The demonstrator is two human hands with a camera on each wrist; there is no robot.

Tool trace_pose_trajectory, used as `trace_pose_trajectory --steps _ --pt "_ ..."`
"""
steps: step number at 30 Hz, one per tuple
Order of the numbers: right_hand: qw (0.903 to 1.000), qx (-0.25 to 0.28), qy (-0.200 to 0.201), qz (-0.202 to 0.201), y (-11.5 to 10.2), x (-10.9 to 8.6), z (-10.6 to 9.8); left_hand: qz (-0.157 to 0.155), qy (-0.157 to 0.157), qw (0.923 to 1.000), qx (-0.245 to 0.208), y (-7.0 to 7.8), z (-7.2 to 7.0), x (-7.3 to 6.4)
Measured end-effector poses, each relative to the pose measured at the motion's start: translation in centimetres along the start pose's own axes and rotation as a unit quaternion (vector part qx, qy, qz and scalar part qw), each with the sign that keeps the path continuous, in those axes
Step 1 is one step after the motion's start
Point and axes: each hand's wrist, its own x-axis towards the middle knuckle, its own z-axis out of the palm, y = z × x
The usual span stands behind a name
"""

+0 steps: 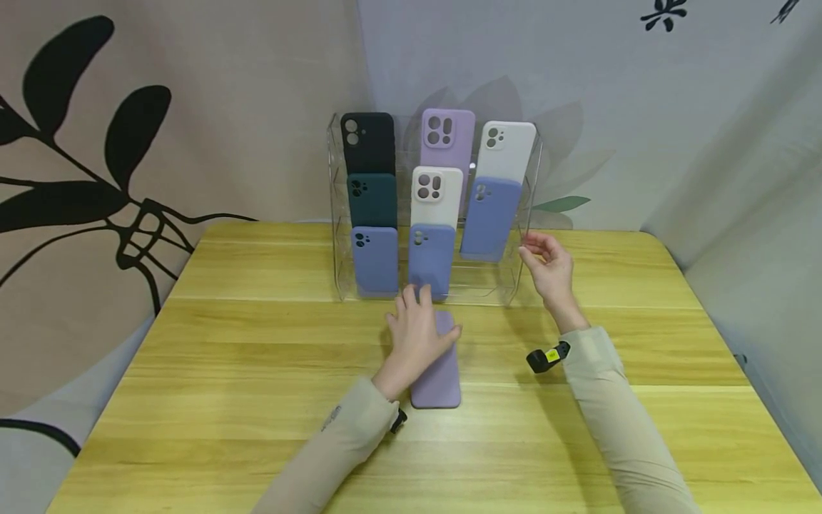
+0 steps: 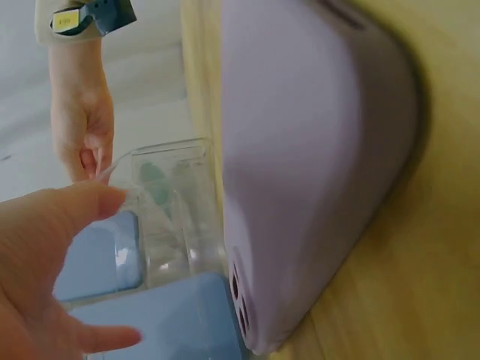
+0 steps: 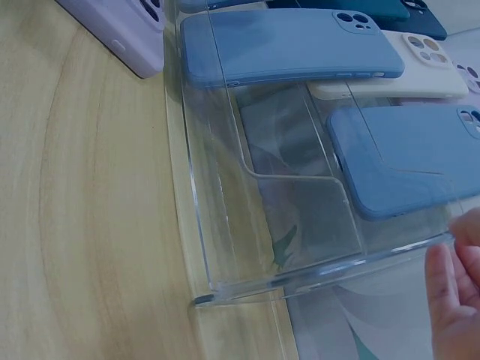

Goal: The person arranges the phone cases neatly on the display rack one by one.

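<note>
A clear acrylic display stand holds several phone cases in tiers. At its right side my right hand pinches the side edge between thumb and fingers. My left hand, fingers spread, hovers over a purple phone case lying on the table. Its fingertips overlap the lower end of a blue phone case in the front middle slot. The left wrist view shows the purple case close up, apart from the left thumb. Another blue phone case leans in the tier nearest my right hand.
Black, dark green and blue cases fill the stand's left column. A purple case and two white ones stand at the middle and right. Behind the wooden table hangs a leaf-patterned curtain.
</note>
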Motion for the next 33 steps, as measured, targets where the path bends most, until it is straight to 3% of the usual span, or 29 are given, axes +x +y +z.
trace_pose_trajectory --steps 5,12,21,27,33 --pt "1.0 0.001 -0.001 0.006 -0.2 -0.1 -0.1 -0.013 -0.055 0.9984 0.008 -0.3 0.4 -0.5" --pt "0.9999 -0.013 -0.007 0.004 -2.3 -0.8 0.3 -0.032 -0.123 0.9917 0.021 -0.3 0.9 -0.7" --pt "0.9999 -0.007 -0.012 -0.002 -2.5 -0.8 0.3 -0.048 -0.156 0.9862 0.029 0.1 1.3 -0.5" --pt "0.9999 -0.005 -0.015 0.0 -2.6 -0.8 0.3 -0.062 -0.188 0.9781 0.062 0.7 1.6 -0.3" --pt "0.9997 -0.014 -0.02 0.003 -2.6 -0.8 0.3 -0.07 -0.191 0.9755 0.083 1.0 2.0 -0.2"
